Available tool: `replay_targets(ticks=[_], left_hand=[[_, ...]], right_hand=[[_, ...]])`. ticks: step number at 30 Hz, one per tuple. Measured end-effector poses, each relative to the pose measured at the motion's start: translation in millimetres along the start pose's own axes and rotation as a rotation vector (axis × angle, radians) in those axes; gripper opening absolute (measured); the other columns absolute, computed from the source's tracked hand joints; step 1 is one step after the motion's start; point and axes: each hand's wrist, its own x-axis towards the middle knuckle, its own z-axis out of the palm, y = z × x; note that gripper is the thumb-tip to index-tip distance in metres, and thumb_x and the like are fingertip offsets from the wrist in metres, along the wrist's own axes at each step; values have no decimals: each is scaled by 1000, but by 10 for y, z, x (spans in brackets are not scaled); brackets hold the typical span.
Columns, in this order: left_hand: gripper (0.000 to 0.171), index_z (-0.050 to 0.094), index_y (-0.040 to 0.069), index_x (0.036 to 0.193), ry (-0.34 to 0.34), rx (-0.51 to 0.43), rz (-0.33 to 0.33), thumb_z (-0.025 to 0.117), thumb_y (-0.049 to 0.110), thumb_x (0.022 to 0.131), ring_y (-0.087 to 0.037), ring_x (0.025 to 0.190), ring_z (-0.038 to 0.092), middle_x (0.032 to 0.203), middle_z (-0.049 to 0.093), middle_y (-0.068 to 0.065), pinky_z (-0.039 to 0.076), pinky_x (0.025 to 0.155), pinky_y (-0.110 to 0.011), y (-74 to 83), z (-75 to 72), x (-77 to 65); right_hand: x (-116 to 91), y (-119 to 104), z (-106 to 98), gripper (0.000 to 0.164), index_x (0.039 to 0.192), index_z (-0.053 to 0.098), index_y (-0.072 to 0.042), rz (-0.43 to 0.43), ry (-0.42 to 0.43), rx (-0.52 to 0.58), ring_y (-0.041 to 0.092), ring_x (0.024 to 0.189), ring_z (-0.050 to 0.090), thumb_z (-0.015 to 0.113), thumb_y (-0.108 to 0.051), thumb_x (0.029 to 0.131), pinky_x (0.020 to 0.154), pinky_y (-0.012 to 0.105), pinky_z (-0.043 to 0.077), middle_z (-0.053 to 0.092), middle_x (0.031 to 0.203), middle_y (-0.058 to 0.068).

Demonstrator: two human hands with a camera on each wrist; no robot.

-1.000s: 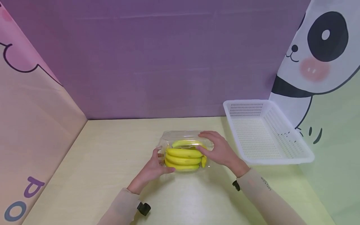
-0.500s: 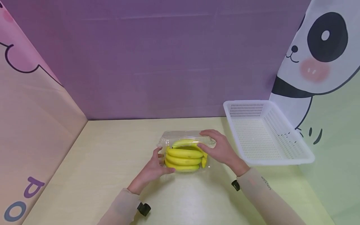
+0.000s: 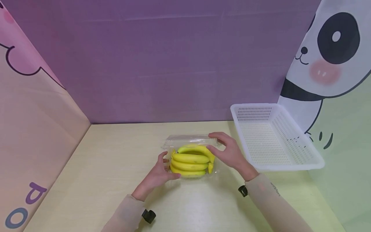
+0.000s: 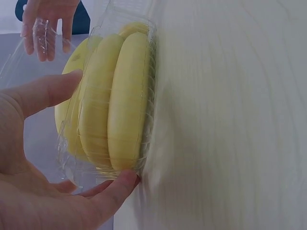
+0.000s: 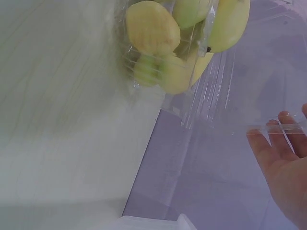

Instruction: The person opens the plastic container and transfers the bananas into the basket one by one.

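A clear plastic clamshell box (image 3: pixel 171 176) with several yellow bananas (image 3: pixel 189 158) in it sits on the table. The left hand (image 3: pixel 159 172) grips the box's left side, its thumb on one face and fingertips at the lower edge in the left wrist view. The box's lid (image 3: pixel 185 139) stands raised toward the back. At the lid's right part, the right hand (image 3: pixel 229 153) touches it; in the right wrist view its fingers (image 5: pixel 283 143) look straight, with tips at the lid's rim. The right thumb is apart from the fingers in the head view.
A white perforated plastic basket (image 3: pixel 271 141) stands at the back right of the pale wooden table (image 3: pixel 116 151). Behind it rises a purple backdrop (image 3: pixel 174 64), with printed side panels left and right.
The right hand has moved slightly back and to the right, and the lid has tipped further back with it. More of the bananas shows uncovered. The left hand stays put.
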Motion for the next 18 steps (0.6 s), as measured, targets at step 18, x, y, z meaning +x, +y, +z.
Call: replay_targets(ticks=[18], left_hand=[[112,11,9,159,5,-2,-11,88,17,78,-42,133,47,152,35,-26,45,101,-55,-3,13,-7]], right_hand=[[85,-32,-26,37,125,65,6,82,71,171,35,123,56,74,-1,91,105,54,45,64,128,21]])
